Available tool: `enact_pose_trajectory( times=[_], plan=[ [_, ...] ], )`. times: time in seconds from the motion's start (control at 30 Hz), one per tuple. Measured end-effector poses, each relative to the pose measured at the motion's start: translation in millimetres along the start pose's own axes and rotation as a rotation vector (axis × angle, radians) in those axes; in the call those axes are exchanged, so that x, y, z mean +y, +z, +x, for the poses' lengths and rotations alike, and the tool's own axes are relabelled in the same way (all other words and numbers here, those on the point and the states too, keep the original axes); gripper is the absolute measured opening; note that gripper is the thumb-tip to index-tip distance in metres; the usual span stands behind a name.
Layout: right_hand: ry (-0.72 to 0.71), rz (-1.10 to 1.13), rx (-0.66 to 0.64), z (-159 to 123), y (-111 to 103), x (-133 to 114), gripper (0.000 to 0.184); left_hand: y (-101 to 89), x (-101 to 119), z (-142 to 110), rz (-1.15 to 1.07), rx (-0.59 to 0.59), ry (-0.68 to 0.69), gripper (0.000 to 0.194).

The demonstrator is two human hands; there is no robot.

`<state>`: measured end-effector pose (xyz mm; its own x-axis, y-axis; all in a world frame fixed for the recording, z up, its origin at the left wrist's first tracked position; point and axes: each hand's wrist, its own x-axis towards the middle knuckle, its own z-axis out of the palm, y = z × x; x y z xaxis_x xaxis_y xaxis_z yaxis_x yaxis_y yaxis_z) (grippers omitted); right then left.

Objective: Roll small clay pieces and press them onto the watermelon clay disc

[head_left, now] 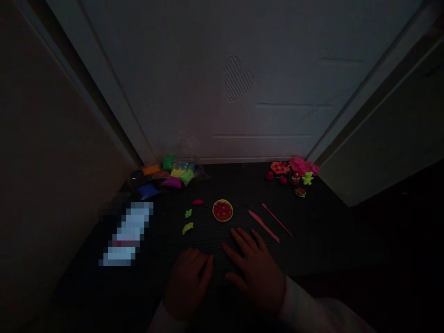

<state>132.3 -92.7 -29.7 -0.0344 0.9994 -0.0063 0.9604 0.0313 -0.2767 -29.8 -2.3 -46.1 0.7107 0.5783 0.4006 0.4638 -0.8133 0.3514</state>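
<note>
The round disc (218, 213) lay on the dark, finely grooved table (329, 240), its yellow rim enclosing a bumpy red filling dotted with green. Beyond it to the left, plump packets (172, 182) held orange, green, purple and blue stuff, with crinkled clear film (203, 174) beside them. My right hand (258, 268) was spread on the near side of the disc, gripping nothing. My left hand (189, 282) was loosely curled, nearer me and left of the disc; I couldn't tell whether it held anything. Left of the disc lay a slim pink piece (198, 202) and a leaf-shaped green piece (188, 213); right of it, a flat knife-shaped tool (265, 227) and a thin rod (277, 220).
</note>
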Motion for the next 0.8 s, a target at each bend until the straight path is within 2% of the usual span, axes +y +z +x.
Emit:
enact_pose_trajectory(
  times=[0.07,0.2,0.4,0.63,0.7,0.8],
  plan=[
    [0.044,-0.02,0.028,-0.5,1.2,0.2,0.05,0.7,-0.1,-0.7,0.002,0.002,-0.011,0.025],
    [-0.028,-0.047,0.046,-1.3,2.6,0.8,0.05,1.9,0.2,-2.3,0.002,0.022,-0.007,0.025],
    [-0.017,-0.092,0.103,-0.1,5.0,7.4,0.048,2.6,1.0,-2.7,-0.018,0.003,-0.037,0.024],
    [-0.059,-0.028,0.214,4.1,8.6,18.2,0.037,4.5,3.0,-4.3,-0.04,-0.01,-0.088,0.024],
    [-0.089,0.001,0.207,9.5,5.1,21.5,0.034,4.2,4.4,-4.1,-0.028,-0.011,-0.098,0.024],
    [-0.173,0.043,0.127,19.7,-1.0,29.8,0.032,3.7,6.3,-4.0,-0.014,-0.003,-0.078,0.024]
  ],
)
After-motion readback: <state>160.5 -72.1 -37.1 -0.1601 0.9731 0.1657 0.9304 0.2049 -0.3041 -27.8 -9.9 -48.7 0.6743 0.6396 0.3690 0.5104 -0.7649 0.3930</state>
